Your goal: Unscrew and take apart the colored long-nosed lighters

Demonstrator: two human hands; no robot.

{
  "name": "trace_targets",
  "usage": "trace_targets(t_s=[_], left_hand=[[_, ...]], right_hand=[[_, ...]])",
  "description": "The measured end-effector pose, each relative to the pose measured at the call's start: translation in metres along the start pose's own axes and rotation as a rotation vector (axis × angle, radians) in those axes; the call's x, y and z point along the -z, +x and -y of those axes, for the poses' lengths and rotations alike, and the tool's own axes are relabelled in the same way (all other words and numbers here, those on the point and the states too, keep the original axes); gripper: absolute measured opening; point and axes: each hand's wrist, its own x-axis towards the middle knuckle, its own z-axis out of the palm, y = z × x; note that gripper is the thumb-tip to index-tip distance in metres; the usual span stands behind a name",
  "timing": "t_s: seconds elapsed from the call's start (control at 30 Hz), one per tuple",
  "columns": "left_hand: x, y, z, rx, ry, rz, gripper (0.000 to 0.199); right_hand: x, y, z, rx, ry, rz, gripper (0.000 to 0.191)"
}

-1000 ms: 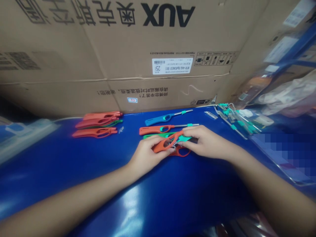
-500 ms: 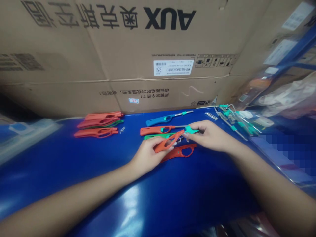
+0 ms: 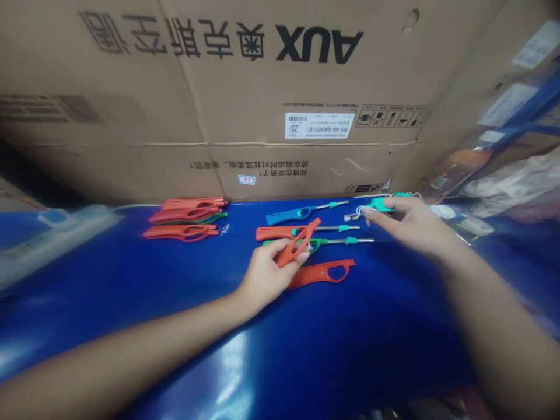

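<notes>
My left hand (image 3: pixel 268 274) is closed round an orange lighter handle (image 3: pixel 297 245), tilted up over the table. My right hand (image 3: pixel 411 224), farther right, pinches a green piece (image 3: pixel 377 204) with a white wire at its side. Between and behind the hands lie a blue lighter (image 3: pixel 289 215), an orange lighter (image 3: pixel 273 232) and a green lighter (image 3: pixel 326 242), each with a metal tube pointing right. Just right of my left hand an orange-red handle shell (image 3: pixel 321 274) lies flat.
Red and green handles (image 3: pixel 188 210) are stacked at the left on the blue table (image 3: pixel 196 361), beside small metal bits (image 3: pixel 225 229). A large cardboard box (image 3: pixel 245 99) stands behind. More tube parts, partly hidden by my right hand, lie at the right, near plastic bags (image 3: pixel 516 181).
My right hand has moved right and back with the green piece, away from the orange handle. My left hand still holds that handle. The whole view has shifted slightly.
</notes>
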Motion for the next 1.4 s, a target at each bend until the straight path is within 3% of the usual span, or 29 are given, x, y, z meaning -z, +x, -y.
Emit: trace_targets(t_s=[0.13,0.27,0.37,0.47,0.6,0.73,0.8,0.9,1.03,1.2,1.4], left_hand=[[-0.001,0.003,-0.003,-0.008,-0.172,0.084,0.022],[-0.001,0.006,-0.006,-0.005,-0.265,0.09,0.026],[0.0,0.007,-0.006,0.035,-0.268,0.136,0.031],[0.001,0.007,-0.006,0.049,-0.239,0.139,0.032],[0.0,0.006,-0.005,-0.014,-0.155,0.085,0.031],[-0.002,0.003,-0.001,-0.101,0.05,0.044,0.027],[-0.002,0.002,0.0,-0.15,0.138,0.075,0.025],[-0.002,0.001,-0.002,-0.222,0.239,0.106,0.02],[-0.002,-0.002,-0.004,-0.282,0.357,0.151,0.009],[-0.003,-0.006,-0.006,-0.303,0.579,0.294,0.023],[0.012,0.001,-0.018,-0.292,0.728,0.421,0.028]], right_hand=[[-0.029,-0.007,0.011,0.063,0.077,0.035,0.038],[-0.068,-0.024,0.024,0.094,0.224,0.282,0.032],[-0.081,-0.031,0.026,0.179,0.119,0.336,0.034],[-0.081,-0.03,0.023,0.206,0.048,0.354,0.028],[-0.07,-0.021,0.018,0.202,0.158,0.365,0.019],[-0.05,-0.007,0.006,0.154,0.121,0.181,0.017],[-0.044,-0.002,0.0,0.112,0.062,0.105,0.018],[-0.045,0.0,-0.007,0.053,-0.079,0.112,0.014],[-0.064,-0.002,-0.011,0.086,-0.319,0.14,0.011],[-0.081,0.0,-0.01,0.073,-0.532,0.125,0.028],[-0.065,0.006,-0.019,0.051,-0.528,0.214,0.022]])
